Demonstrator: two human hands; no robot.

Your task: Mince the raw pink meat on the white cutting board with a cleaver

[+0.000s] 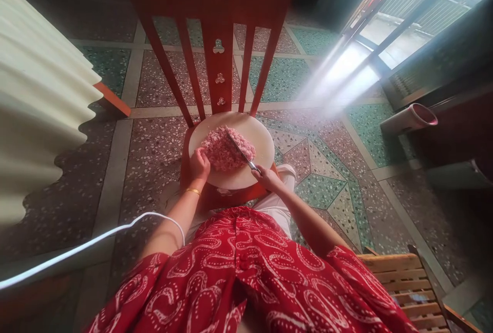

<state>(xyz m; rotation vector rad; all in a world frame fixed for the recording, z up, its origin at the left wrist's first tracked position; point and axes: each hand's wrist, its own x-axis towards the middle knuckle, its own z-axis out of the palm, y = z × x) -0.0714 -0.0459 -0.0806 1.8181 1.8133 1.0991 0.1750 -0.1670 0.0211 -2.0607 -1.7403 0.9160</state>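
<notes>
Minced meat (219, 151) lies central on a board (264, 140), under a knife (243, 154). Fingers of the right hand (267, 177) wrap the handle (254, 167); the left hand (201, 164), fingers curled against the meat near the left edge, risks nicks if the blade (234, 142) slips.

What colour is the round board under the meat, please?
The round board is cream, in the head view.

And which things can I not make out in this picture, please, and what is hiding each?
All in the head view:
Knife handle: mostly covered by the right hand.
Blade: too small to tell whether its edge sinks into the pink mince.
Chair seat: mostly hidden under the round board.
White cable: far end cut off by the left edge.
</notes>
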